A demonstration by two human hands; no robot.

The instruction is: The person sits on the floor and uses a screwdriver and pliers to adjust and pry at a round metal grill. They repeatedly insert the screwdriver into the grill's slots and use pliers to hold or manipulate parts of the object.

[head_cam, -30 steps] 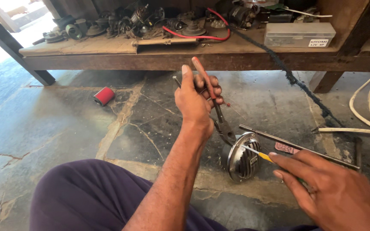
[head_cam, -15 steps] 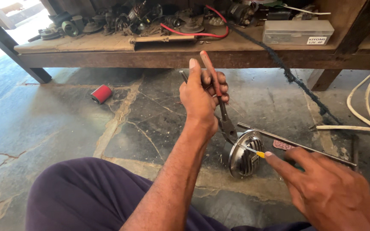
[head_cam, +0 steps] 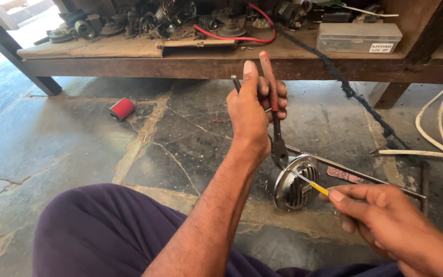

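Gripping a pair of pliers with red handles, the left hand is closed tight around them, thumb sticking up, handles pointing up and the nose pointing down. The pliers' nose sits right at the top edge of a round metal horn, the kind with a slotted chrome grille, which stands tilted on the stone floor. Can't quite tell if the nose is actually biting the rim or just touching it.

The right hand is down at the lower right, fingers pinched shut on a small screwdriver with a yellow handle. Its thin shaft runs up and left across the face of the horn.

Just behind the horn a long metal rod lies on the floor, running off to the right. Further left, well apart from everything, there's a small red cylinder lying on its side. Some white cable loops in from the right edge.

Along the top runs a low wooden worktop piled with dark greasy parts, a red wire and a grey plastic box. A black braided cord trails down from it to the floor. The person's dark purple trouser leg fills the bottom.
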